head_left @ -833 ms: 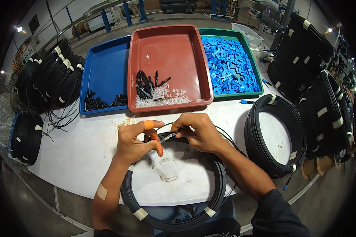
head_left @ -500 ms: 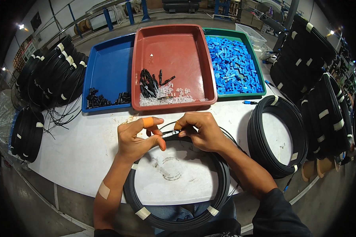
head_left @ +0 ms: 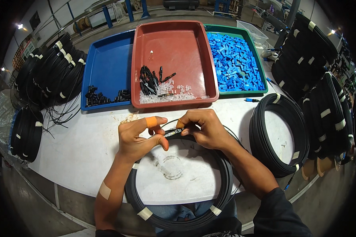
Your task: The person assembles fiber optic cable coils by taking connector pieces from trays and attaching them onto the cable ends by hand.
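A small black cable connector (head_left: 173,133) with a clear part lies between my two hands, over the far side of a black cable coil (head_left: 226,177). My right hand (head_left: 205,127) pinches the connector's right end between thumb and forefinger. At its left end, the curled fingers and thumb of my left hand (head_left: 135,136) close around it; the forefinger, wrapped in orange tape, arches above. Exactly how the left fingertips grip is partly hidden. Pale tape binds the coil, which rests on the white table's (head_left: 75,158) front edge and overhangs my lap.
Behind my hands stand a blue tray (head_left: 110,71) with black parts, a red tray (head_left: 174,47) with black connector bodies and clear pieces, and a green tray (head_left: 241,93) full of blue pieces. Another coil (head_left: 261,146) sits at right. Stacked coils (head_left: 53,75) flank the table.
The connector has tilted and shows more of its clear, pale part between my fingers. Both hands have shifted very slightly; the coil stays beneath them.
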`<action>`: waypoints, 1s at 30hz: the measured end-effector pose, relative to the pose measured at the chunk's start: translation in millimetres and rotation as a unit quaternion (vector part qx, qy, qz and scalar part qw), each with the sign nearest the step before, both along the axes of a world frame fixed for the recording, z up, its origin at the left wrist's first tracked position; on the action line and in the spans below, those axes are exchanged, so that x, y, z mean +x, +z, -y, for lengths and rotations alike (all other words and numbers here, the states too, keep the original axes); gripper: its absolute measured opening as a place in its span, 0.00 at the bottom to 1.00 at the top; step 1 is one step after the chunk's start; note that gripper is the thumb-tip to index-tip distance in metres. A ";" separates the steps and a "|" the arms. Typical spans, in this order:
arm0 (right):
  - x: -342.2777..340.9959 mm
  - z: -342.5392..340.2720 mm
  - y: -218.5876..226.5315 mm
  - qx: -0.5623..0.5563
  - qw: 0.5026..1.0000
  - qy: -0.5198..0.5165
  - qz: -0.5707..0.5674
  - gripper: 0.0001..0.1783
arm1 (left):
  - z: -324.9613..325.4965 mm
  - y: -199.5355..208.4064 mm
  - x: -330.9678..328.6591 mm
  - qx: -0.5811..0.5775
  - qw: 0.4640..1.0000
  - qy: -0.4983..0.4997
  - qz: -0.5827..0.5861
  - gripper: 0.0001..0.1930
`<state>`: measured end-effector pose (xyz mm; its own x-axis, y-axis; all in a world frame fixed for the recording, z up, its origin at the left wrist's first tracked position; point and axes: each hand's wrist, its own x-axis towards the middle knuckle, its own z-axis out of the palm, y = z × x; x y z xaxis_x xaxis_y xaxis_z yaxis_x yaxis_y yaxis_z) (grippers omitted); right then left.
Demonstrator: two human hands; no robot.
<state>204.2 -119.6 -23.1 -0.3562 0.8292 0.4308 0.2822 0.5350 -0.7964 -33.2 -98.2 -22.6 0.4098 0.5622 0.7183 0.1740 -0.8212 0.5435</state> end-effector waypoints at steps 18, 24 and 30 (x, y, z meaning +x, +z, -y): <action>-0.9 -24.8 -50.2 -0.154 0.973 0.037 -0.167 0.08 | -29.3 -5.6 -1.8 -0.132 0.988 0.053 0.052 0.26; 0.8 -17.8 -40.7 -0.172 0.974 0.037 -0.142 0.09 | -69.5 62.8 100.2 -0.072 0.990 0.011 -0.118 0.12; 7.1 -26.6 -41.8 -0.191 0.967 0.084 -0.149 0.10 | -132.1 68.2 215.6 0.063 0.969 -0.074 -0.227 0.10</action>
<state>211.3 -93.0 -64.9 -0.4078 0.8888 0.2090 -0.0554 0.2044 -0.9773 182.4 33.9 45.5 0.7683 0.3935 0.5048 0.2474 -0.9100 0.3328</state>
